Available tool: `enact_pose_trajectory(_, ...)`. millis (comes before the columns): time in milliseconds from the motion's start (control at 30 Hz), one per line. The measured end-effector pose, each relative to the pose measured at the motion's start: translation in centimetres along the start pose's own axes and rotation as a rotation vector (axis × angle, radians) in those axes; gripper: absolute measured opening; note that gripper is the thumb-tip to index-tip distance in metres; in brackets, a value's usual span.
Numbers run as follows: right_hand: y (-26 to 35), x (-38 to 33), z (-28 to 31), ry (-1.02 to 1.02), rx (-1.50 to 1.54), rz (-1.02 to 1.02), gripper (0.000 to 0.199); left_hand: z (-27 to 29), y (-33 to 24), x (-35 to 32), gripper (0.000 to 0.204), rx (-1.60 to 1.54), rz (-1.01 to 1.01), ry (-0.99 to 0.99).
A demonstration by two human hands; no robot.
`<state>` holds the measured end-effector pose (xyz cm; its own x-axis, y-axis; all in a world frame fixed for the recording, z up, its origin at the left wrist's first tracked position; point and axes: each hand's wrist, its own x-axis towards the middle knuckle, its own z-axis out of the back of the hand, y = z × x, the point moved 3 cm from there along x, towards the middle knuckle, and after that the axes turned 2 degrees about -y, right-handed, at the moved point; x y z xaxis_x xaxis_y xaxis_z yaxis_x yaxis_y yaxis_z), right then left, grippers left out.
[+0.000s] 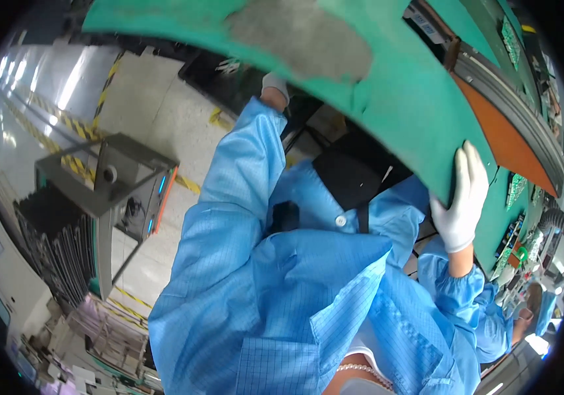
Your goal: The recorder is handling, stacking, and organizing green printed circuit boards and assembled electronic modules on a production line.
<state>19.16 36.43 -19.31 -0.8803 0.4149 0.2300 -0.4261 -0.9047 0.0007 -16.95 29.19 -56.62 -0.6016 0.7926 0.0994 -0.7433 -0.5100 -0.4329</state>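
The right hand (461, 197), in a white glove, lay flat with fingers spread against the near edge of the green mat (394, 99) covering the bench, gripping nothing. The left hand (274, 87), also gloved, reached under that edge farther left; whether it was clenched could not be told. Green circuit boards (515, 187) lay near the bench's right end.
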Motion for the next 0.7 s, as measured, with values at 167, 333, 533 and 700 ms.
enact_pose_trajectory(167,-2.1,-1.8,0.2,0.062,0.003,-0.028,0.061,-5.9,-5.4,8.9,0.038,-0.133,-0.1,0.077)
enact_pose_trajectory(333,-5.1,-4.9,-0.1,0.088,0.051,-0.049,0.044,-12.1,-12.0,11.7,0.037,-0.207,-0.155,0.236)
enact_pose_trajectory(533,-7.2,-6.8,0.3,0.113,0.058,0.0,0.029,-17.3,-12.8,9.7,0.037,-0.28,-0.068,0.393)
enact_pose_trajectory(700,-6.3,-4.3,0.3,0.038,0.19,0.062,0.037,-17.2,-8.8,8.9,0.037,-0.349,0.055,0.474)
